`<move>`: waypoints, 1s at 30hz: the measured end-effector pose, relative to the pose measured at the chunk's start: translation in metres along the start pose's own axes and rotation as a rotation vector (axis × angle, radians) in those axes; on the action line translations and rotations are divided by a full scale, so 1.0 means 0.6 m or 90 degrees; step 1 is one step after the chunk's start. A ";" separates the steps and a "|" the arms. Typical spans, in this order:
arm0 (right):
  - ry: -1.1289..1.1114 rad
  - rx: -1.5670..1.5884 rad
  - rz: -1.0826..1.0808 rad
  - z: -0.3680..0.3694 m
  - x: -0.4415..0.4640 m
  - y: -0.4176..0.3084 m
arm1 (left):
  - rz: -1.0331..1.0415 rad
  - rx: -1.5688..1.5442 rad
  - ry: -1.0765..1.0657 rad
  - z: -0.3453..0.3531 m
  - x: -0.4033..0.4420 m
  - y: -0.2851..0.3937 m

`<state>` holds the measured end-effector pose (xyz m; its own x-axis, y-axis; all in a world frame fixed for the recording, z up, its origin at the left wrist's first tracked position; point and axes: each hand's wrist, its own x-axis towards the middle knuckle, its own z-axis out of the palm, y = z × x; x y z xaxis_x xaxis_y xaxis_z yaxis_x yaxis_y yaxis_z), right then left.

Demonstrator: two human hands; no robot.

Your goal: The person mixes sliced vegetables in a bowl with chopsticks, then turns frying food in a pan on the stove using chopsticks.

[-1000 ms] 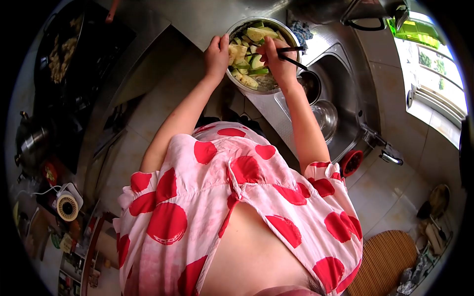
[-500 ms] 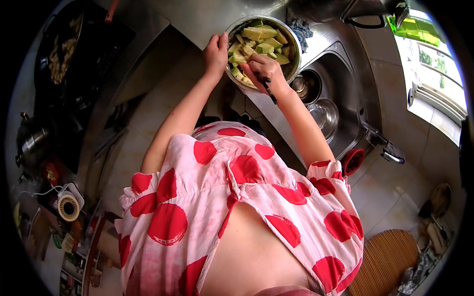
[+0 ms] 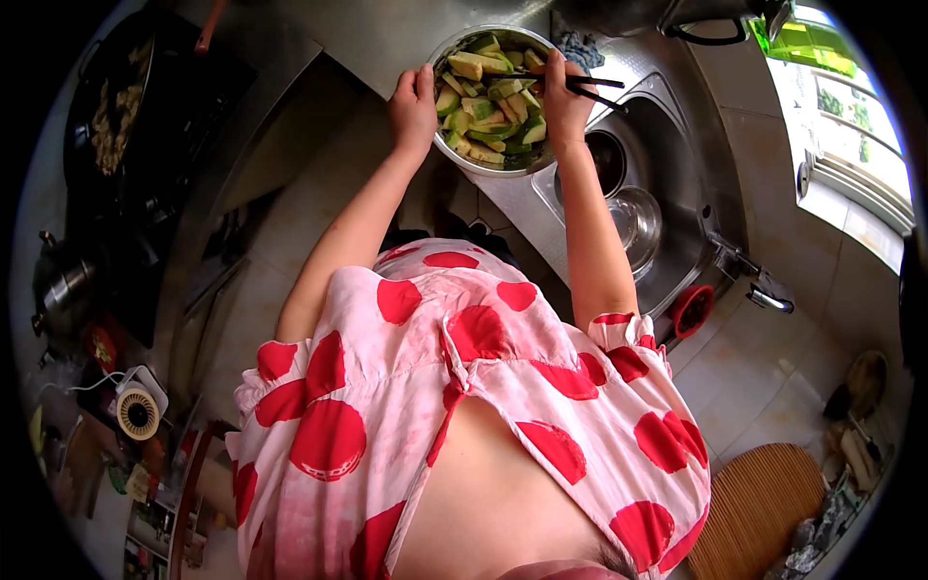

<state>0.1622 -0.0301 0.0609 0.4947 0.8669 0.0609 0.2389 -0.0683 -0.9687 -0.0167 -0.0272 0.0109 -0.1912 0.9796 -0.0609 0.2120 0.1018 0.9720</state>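
A round metal bowl [image 3: 450,153] full of cut green and pale vegetable pieces [image 3: 483,111] stands at the counter's edge. My left hand [image 3: 414,108] grips the bowl's left rim, thumb and fingers pressed on it. Dark chopsticks [image 3: 594,85] are held in my right hand [image 3: 567,97], at the bowl's right side. Their front ends reach over the pieces toward the left, and their back ends stick out to the right, over the sink side.
Right of the bowl is a metal sink [image 3: 677,174] with a pot and a glass bowl [image 3: 635,227]. A blue cloth [image 3: 580,50] lies behind. At the left, a wok [image 3: 121,101] holds food on the stove. A faucet [image 3: 769,298] and red strainer [image 3: 692,309] are at the right.
My right hand has moved from the bowl's lower right up to its right side, and the chopsticks have swung to lie nearly level. The vegetable pieces are rearranged. My left hand stays on the rim.
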 end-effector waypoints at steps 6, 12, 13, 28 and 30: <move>0.050 0.047 -0.080 -0.048 -0.037 -0.082 | 0.001 0.004 0.003 0.002 0.004 0.003; -0.020 0.019 0.048 0.022 0.002 0.012 | -0.003 0.041 0.006 0.000 0.005 0.003; -0.057 -0.048 0.012 0.021 -0.013 0.012 | -0.005 0.043 0.012 0.000 0.006 0.003; -0.017 -0.061 -0.027 -0.065 -0.022 -0.034 | -0.002 0.013 0.012 0.002 0.001 -0.001; -0.025 -0.030 -0.085 -0.086 -0.024 -0.068 | 0.009 0.006 0.002 0.001 0.002 0.001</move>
<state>0.1883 -0.0653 0.1121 0.4235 0.8883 0.1778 0.3393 0.0265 -0.9403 -0.0159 -0.0259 0.0115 -0.1915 0.9804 -0.0458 0.2234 0.0890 0.9707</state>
